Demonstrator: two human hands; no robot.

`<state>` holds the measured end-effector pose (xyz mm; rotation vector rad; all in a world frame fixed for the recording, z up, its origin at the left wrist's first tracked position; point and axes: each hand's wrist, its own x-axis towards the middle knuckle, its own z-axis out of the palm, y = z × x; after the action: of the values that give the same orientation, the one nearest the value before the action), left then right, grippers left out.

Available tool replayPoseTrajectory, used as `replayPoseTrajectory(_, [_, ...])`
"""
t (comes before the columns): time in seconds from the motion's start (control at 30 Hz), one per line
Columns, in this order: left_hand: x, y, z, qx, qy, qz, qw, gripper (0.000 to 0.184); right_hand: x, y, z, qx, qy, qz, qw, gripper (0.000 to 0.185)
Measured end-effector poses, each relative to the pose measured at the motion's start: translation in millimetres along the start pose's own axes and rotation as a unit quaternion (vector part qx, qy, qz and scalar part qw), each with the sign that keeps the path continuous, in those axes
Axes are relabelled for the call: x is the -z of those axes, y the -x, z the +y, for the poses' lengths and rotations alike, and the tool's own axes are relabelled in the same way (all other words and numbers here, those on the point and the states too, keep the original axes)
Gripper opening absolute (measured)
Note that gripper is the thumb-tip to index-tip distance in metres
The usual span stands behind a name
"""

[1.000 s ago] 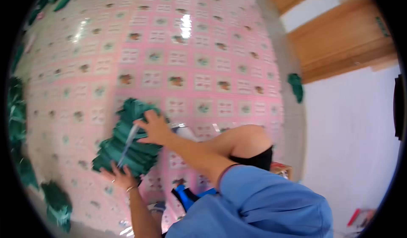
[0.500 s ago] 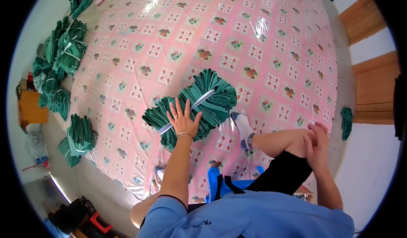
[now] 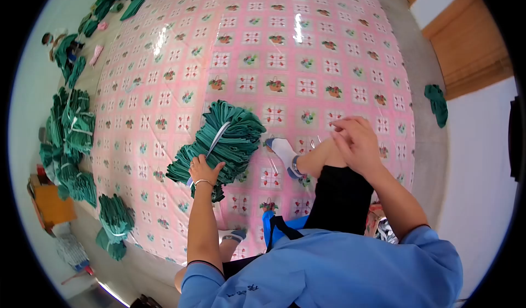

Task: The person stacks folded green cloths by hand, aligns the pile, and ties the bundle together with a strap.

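Observation:
A thick bundle of folded green cloth (image 3: pixel 235 138) lies on the floor sheet in front of me, with pale bands around it. My left hand (image 3: pixel 204 172) is on its near left part, beside one band. Its fingers curl down into the folds and the thumb stands apart; the fingertips are partly hidden. My right hand (image 3: pixel 359 143) hovers around my bent right knee, holding nothing, with its fingers loosely bent and apart.
Pink patterned plastic sheeting (image 3: pixel 307 86) covers the floor. Stacks of green cloth (image 3: pixel 76 124) line the left wall, and a smaller tied bundle (image 3: pixel 115 217) lies nearer. Another green cloth (image 3: pixel 436 105) is by the right wall. Under me is a blue seat (image 3: pixel 293 226).
My view has shifted, and the bundle appears farther left. My left hand's fingers, spread flat before, now bend into the cloth. My right hand appears farther left, around the knee.

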<state>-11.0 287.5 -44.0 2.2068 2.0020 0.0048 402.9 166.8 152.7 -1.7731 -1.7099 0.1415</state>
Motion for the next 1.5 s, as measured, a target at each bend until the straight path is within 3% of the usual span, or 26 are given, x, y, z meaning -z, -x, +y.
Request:
replayPoseTrajectory(0.1, [15,3,11,0.009,-0.011,-0.095,0.995,0.073,-4,2,2,0.033,-0.018,0.041,0.998,0.020])
replayPoseTrajectory(0.17, [4,10,5,-0.007,0.038,-0.091,0.995,0.069,-6,6,8,0.050,-0.027,0.066,0.996,0.020])
replayPoseTrajectory(0.2, [13,20,14,-0.007,0.068,-0.075,0.995,0.059,-5,9,12,0.054,-0.034,0.075,0.995,0.019])
replayPoseTrajectory(0.23, [18,22,12,0.049,0.219,-0.120,0.967,0.051,-4,13,17,0.063,-0.087,0.114,0.988,0.016])
replayPoseTrajectory(0.27, [15,18,3,0.142,0.278,-0.174,0.934,0.043,3,17,16,0.069,-0.142,0.169,0.973,0.014])
replayPoseTrajectory(0.3, [19,24,-5,0.122,0.434,-0.179,0.874,0.036,14,26,14,0.038,-0.176,0.207,0.962,0.012])
replayPoseTrajectory(0.33, [20,25,-11,0.133,0.389,-0.167,0.896,0.033,28,44,13,-0.038,-0.203,0.204,0.957,0.011])
replayPoseTrajectory(0.37, [30,29,1,0.139,0.440,-0.171,0.870,0.033,39,61,12,-0.110,-0.235,0.203,0.944,0.011])
replayPoseTrajectory(0.47, [-1,34,-32,0.144,0.496,-0.139,0.845,0.034,63,154,46,-0.083,-0.079,0.212,0.971,0.013])
replayPoseTrajectory(0.5, [4,44,-35,0.141,0.498,-0.147,0.843,0.034,76,194,64,-0.120,-0.024,0.197,0.973,0.014])
replayPoseTrajectory(0.53, [-5,47,-49,0.125,0.430,-0.135,0.884,0.035,89,236,79,-0.155,0.028,0.180,0.971,0.016])
replayPoseTrajectory(0.6, [-63,74,-92,0.009,0.344,-0.194,0.918,0.033,114,316,91,-0.428,0.070,0.143,0.890,0.022])
replayPoseTrajectory(0.63, [-62,85,-86,0.019,0.310,-0.216,0.926,0.032,120,356,99,-0.537,0.047,0.158,0.827,0.030])
replayPoseTrajectory(0.67, [-60,95,-80,0.028,0.275,-0.239,0.931,0.032,128,384,105,-0.646,0.039,0.115,0.754,0.032])
replayPoseTrajectory(0.7, [-51,110,-64,0.108,0.252,-0.256,0.927,0.032,112,441,125,-0.663,0.069,0.091,0.740,0.041])
replayPoseTrajectory(0.73, [-60,103,-71,0.141,0.263,-0.276,0.914,0.034,111,459,126,-0.701,0.078,-0.056,0.706,0.053])
replayPoseTrajectory(0.77, [-53,107,-65,0.133,0.256,-0.255,0.923,0.035,98,472,123,-0.712,0.041,-0.109,0.692,0.059])
replayPoseTrajectory(0.8, [-47,110,-52,0.125,0.248,-0.235,0.932,0.035,70,506,132,-0.676,0.011,-0.161,0.719,0.061])
replayPoseTrajectory(0.87, [-37,116,-41,0.094,0.242,-0.204,0.944,0.038,37,493,110,-0.625,0.085,-0.278,0.725,0.047])
replayPoseTrajectory(0.93, [-49,124,-47,0.066,0.178,-0.165,0.968,0.039,23,489,116,-0.584,0.119,-0.316,0.738,0.035])
replayPoseTrajectory(1.1, [-51,129,-39,0.066,0.100,-0.125,0.985,0.041,31,467,170,-0.518,0.181,-0.261,0.794,0.024])
replayPoseTrajectory(1.2, [-58,116,-53,0.060,0.084,-0.121,0.987,0.042,46,418,239,-0.534,0.189,-0.149,0.811,0.040])
replayPoseTrajectory(1.27, [-60,127,-48,0.077,0.095,-0.119,0.985,0.045,74,371,272,-0.610,0.172,0.020,0.773,0.052])
replayPoseTrajectory(1.33, [-56,128,-46,0.089,0.129,-0.145,0.977,0.052,99,333,304,-0.628,0.169,0.151,0.745,0.050])
replayPoseTrajectory(1.4, [-57,132,-47,0.108,0.123,-0.152,0.975,0.058,119,325,341,-0.568,0.084,0.185,0.797,0.034])
replayPoseTrajectory(1.5, [-56,135,-43,0.119,0.109,-0.162,0.974,0.063,121,318,362,-0.539,-0.032,0.234,0.808,0.029])
